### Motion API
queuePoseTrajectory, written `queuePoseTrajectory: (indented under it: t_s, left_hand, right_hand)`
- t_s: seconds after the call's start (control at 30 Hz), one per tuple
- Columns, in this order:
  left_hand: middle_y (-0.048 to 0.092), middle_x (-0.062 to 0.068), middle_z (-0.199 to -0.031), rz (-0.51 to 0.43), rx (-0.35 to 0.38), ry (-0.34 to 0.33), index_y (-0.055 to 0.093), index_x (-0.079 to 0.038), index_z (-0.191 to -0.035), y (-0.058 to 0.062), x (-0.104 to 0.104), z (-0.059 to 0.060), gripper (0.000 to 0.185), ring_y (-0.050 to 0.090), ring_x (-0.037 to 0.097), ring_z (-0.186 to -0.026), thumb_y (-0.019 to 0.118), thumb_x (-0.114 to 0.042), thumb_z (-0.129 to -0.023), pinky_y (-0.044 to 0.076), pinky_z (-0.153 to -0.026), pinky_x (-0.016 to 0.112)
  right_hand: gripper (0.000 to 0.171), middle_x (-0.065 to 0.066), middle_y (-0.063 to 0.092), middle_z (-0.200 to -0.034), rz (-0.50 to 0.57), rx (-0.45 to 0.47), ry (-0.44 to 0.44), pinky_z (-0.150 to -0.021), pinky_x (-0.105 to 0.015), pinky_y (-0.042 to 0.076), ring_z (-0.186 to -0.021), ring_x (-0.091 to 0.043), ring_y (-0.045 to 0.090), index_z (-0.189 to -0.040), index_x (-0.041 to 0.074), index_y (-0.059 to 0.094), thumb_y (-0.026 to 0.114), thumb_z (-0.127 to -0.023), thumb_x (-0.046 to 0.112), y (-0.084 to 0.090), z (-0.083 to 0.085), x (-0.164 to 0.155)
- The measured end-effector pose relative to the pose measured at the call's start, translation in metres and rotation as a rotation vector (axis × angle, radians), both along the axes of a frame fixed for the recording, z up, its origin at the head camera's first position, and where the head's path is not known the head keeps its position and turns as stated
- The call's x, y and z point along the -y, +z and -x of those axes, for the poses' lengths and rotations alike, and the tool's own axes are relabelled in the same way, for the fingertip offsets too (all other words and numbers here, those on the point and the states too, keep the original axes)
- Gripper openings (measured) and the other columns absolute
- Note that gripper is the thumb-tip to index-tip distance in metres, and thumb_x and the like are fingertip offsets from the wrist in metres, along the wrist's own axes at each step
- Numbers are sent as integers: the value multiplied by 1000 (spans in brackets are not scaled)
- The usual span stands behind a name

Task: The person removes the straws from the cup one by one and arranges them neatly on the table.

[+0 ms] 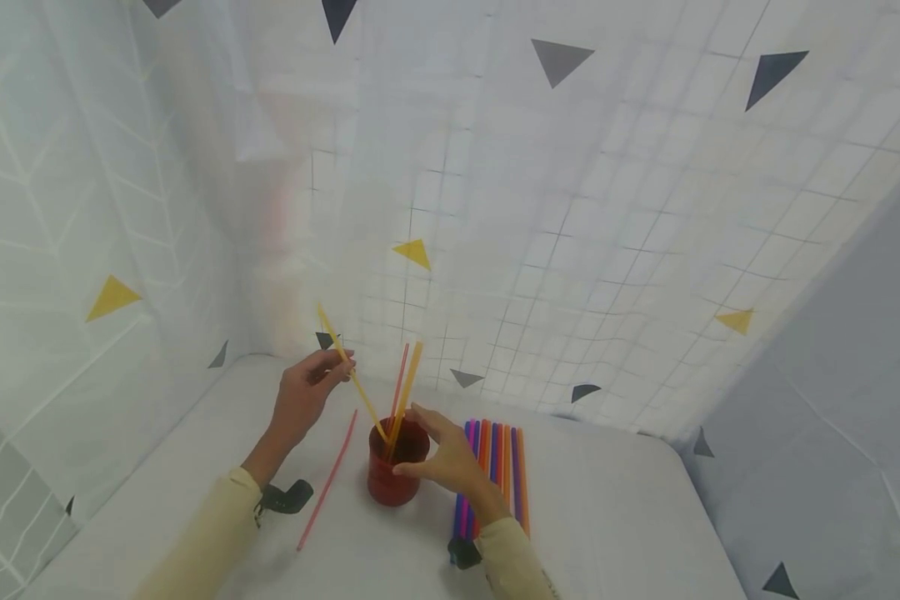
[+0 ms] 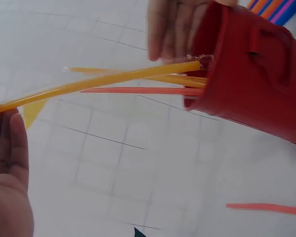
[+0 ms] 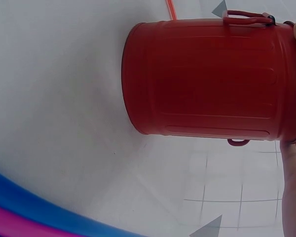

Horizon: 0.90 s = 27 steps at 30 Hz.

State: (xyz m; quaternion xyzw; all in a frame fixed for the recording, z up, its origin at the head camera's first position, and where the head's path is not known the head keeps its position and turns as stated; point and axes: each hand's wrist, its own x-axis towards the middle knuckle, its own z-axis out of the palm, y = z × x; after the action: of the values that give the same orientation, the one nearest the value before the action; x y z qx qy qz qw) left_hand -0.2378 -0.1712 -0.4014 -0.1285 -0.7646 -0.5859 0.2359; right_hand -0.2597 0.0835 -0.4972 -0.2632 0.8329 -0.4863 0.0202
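Note:
My left hand (image 1: 303, 396) pinches a yellow straw (image 1: 363, 402) near its upper part, and the straw slants down into the mouth of a red can (image 1: 393, 483). Clear film shows at the straw's lower end in the left wrist view. The can, shaped like a small bin with side handles, stands upright on the table. Around its rim my right hand (image 1: 453, 454) holds it, thumb on the near side and fingers on the far side. Another yellow straw (image 1: 412, 367) and a thin red straw (image 1: 399, 382) stick up from the can.
Left of the can, a single red straw (image 1: 330, 483) lies on the white-covered table (image 1: 607, 517). To the right, several blue, pink, orange and purple straws (image 1: 506, 467) lie side by side. White patterned sheets (image 1: 540, 208) hang behind and at both sides.

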Motion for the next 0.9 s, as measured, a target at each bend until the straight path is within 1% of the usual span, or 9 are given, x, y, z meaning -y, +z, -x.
queuePoseTrajectory:
  t_s: [0.1, 0.2, 0.27, 0.33, 0.43, 0.5, 0.6, 0.77, 0.9]
  left_hand:
    - [69, 5, -115, -48, -23, -9, 68, -6, -113, 8, 6, 4, 21, 67, 14, -95, 64, -18, -96, 55, -82, 24]
    - [69, 5, -116, -82, -37, -3, 69, -7, -113, 6, 14, 14, 22, 66, 16, -98, 65, -20, -96, 55, -82, 24]
    - [69, 4, -116, -99, -39, -7, 69, -8, -114, 3, 20, 20, 23, 66, 18, -100, 65, -22, -95, 55, -83, 24]
    - [69, 3, -117, -114, -31, -11, 69, -10, -114, -4, 25, 27, 25, 66, 20, -101, 65, -25, -95, 55, -83, 25]
    - [69, 3, -116, -122, -6, -5, 70, -11, -116, -11, 30, 30, 30, 67, 21, -101, 66, -31, -94, 55, -83, 26]
    - [70, 2, -114, -117, 28, 14, 70, -13, -117, -18, 31, 31, 33, 68, 20, -99, 67, -35, -93, 56, -83, 26]
    - [70, 4, -112, -116, 84, 24, 69, -13, -120, -32, 33, 33, 36, 68, 22, -97, 67, -37, -92, 56, -81, 26]
    - [69, 8, -111, -113, 172, 25, 66, -10, -125, -54, 35, 35, 41, 67, 22, -100, 66, -36, -93, 56, -80, 25]
    - [68, 11, -112, -129, 242, 19, 64, -6, -128, -67, 38, 35, 44, 66, 22, -102, 64, -35, -95, 56, -80, 26]
  right_hand:
    - [94, 5, 52, -141, 9, 19, 0, -108, -48, 37, -136, -14, 39, -150, 24, 38, 89, -71, 29, 0, -1, 1]
    - [94, 0, 52, -142, 23, 20, 5, -108, -50, 36, -137, -18, 39, -150, 19, 38, 89, -71, 24, -1, 0, 1]
    - [93, 2, 52, -142, 21, 14, 7, -108, -48, 37, -137, -16, 39, -150, 20, 38, 89, -71, 25, -1, 1, 0]
    - [93, 6, 52, -141, 17, 3, 10, -108, -45, 38, -136, -12, 39, -150, 22, 39, 89, -71, 28, -1, 1, 0]
    - [93, 12, 53, -139, 9, -12, 11, -108, -42, 39, -135, -7, 39, -150, 24, 39, 88, -71, 33, -1, 1, -1]
    - [94, 13, 53, -138, 12, -17, 12, -107, -42, 39, -134, -6, 40, -150, 26, 39, 89, -70, 35, -1, 1, -1]
    - [94, 13, 53, -138, 16, -15, 9, -107, -42, 39, -133, -5, 41, -149, 31, 39, 89, -70, 37, -1, 1, -1]
    - [93, 15, 53, -138, 13, -1, 4, -107, -42, 40, -133, -4, 40, -148, 34, 39, 88, -69, 39, -1, 0, -1]
    - [92, 15, 53, -137, 31, 7, 8, -107, -45, 39, -134, -6, 40, -147, 37, 39, 89, -70, 37, -1, 1, -1]
